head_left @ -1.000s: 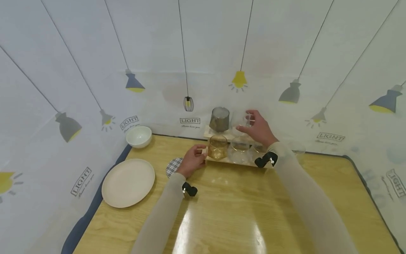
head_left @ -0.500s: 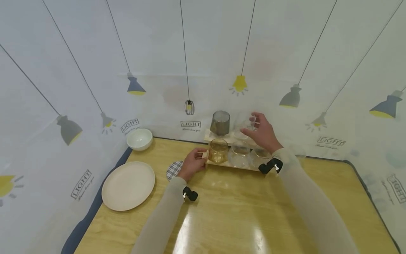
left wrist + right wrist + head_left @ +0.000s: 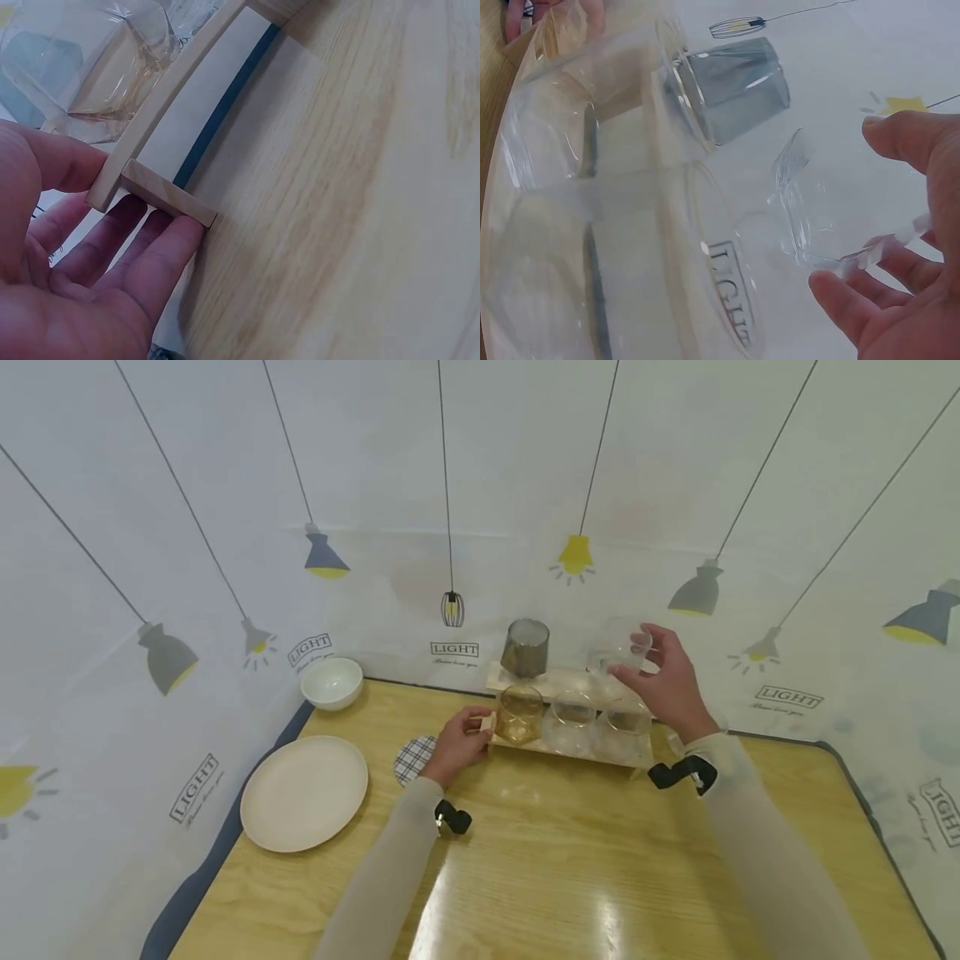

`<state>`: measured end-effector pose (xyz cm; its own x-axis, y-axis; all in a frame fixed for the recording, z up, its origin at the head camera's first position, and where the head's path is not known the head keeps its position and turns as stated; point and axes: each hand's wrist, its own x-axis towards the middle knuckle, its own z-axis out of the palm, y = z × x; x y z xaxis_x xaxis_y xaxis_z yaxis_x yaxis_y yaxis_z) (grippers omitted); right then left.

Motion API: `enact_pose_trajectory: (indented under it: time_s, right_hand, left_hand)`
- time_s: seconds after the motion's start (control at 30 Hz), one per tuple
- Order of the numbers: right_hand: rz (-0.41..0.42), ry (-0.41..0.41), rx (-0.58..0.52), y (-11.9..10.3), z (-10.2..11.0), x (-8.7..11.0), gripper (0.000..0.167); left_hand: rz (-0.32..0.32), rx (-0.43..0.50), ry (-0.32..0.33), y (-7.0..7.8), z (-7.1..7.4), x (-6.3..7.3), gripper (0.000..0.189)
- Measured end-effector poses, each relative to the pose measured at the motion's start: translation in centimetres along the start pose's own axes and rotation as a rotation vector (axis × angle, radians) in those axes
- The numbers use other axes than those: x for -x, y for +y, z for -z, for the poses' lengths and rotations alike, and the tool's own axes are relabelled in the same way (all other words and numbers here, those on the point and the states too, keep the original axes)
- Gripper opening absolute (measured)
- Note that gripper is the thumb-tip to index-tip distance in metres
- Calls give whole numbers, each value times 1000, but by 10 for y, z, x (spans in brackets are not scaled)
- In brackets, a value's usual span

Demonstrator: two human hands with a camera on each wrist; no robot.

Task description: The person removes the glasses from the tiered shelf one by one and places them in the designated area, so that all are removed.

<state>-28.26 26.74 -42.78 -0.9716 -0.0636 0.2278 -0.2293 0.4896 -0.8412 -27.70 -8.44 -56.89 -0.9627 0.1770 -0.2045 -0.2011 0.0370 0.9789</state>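
My left hand [image 3: 459,745] grips the left end of a two-tier wooden rack [image 3: 558,685]; in the left wrist view the thumb lies on the end piece [image 3: 169,191] and fingers reach beneath it. My right hand [image 3: 671,685] holds a clear drinking glass [image 3: 611,643] over the upper tier's right part, thumb on one side and fingers on the other. A smoky grey glass [image 3: 527,647] stands at the upper tier's left. Along the lower tier stand an amber glass [image 3: 520,722], a clear glass [image 3: 572,731] and another clear glass [image 3: 624,735].
A white bowl [image 3: 332,683] stands in the table's back left corner, with a large cream plate [image 3: 306,793] in front. A checked round coaster [image 3: 414,760] lies beside my left hand. The lamp-printed wall covering [image 3: 375,610] rises close behind the rack.
My right hand has moved right with the clear glass, away from the grey glass, uncovering more of the upper tier. My left hand keeps its grip on the rack's end.
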Motion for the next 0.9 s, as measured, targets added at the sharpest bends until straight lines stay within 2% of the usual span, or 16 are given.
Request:
enact_pose_trajectory:
  time_s: [0.13, 0.37, 0.7, 0.9]
  right_hand:
    - [17, 49, 1, 1, 17, 11, 87]
    - [-8, 140, 39, 7, 48, 29, 84]
    - [-26, 295, 90, 45, 84, 57, 75]
    - [-98, 363, 100, 64, 106, 70, 78]
  left_hand:
    - [-2, -20, 10, 0, -2, -1, 39]
    - [-15, -18, 0, 4, 0, 1, 41]
    - [-21, -44, -3, 1, -2, 4, 41]
    - [-18, -41, -1, 3, -2, 7, 40]
